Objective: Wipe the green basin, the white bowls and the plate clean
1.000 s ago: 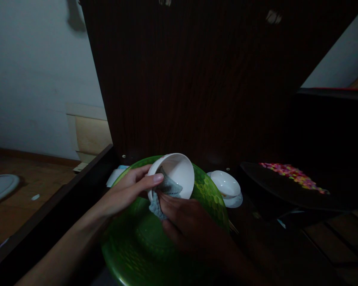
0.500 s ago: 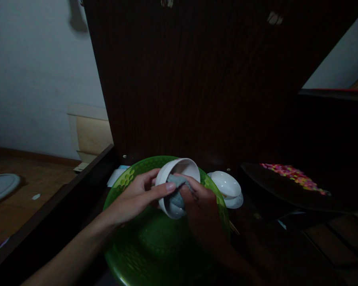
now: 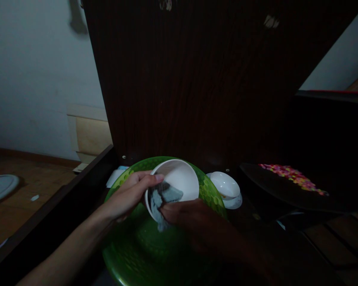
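Observation:
A white bowl [image 3: 183, 176] is held tilted over a green plastic basin [image 3: 122, 262], its opening facing me. My left hand [image 3: 134, 190] grips the bowl's left rim, thumb on the inside edge and fingers behind the wall. Inside the bowl, my right hand [image 3: 181, 212] is closed on a grey-blue cloth [image 3: 167, 196], pressing it against the lower left of the inner surface. One end of the cloth hangs over the bowl's lower rim. The right hand's fingers are partly in shadow.
Right of the basin, another white bowl [image 3: 225, 184] rests on a pale plate [image 3: 234, 201]. A dark wooden panel [image 3: 191, 87] rises behind. Farther right lies a dark item with a colourful pattern [image 3: 295, 176]. A white packet [image 3: 115, 177] is at the basin's left.
The bowl has turned so its opening faces me more. My right hand has moved lower with the cloth, which now drapes over the rim. My left thumb has shifted to the rim.

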The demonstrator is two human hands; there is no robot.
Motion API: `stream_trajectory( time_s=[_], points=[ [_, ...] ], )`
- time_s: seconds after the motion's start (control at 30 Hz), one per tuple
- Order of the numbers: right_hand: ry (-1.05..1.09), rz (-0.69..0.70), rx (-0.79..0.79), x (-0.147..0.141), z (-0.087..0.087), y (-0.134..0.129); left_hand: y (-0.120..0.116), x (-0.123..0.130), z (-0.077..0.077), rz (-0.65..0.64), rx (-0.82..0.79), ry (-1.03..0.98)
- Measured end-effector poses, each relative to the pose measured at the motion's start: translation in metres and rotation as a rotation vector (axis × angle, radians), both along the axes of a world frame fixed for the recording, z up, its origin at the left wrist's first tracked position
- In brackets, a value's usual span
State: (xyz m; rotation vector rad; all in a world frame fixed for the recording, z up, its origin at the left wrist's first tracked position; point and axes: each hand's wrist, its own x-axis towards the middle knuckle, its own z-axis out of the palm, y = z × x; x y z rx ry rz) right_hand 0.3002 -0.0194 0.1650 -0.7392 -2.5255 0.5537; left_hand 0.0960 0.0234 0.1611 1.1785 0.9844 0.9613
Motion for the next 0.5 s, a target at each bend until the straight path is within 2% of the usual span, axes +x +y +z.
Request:
stream_trajectory(
  time_s=[0.07,0.17,0.23,0.4,0.5],
  points=[
    [-0.055,0.06,-0.031,0.012,0.005,0.0,0.002,-0.005,0.004,0.019,0.033,0.074],
    [-0.133,0.035,0.052,0.015,0.005,-0.002,0.006,-0.009,0.007,0.087,0.036,0.114],
    [-0.134,0.021,0.106,0.008,0.001,-0.004,0.008,-0.011,0.008,0.093,0.015,0.077],
    [-0.106,-0.097,0.185,-0.018,-0.013,-0.002,0.012,-0.012,0.004,-0.009,-0.017,-0.038],
    [-0.084,-0.147,0.215,-0.025,-0.016,-0.001,0.012,-0.009,0.0,-0.021,0.003,-0.106]
  ],
)
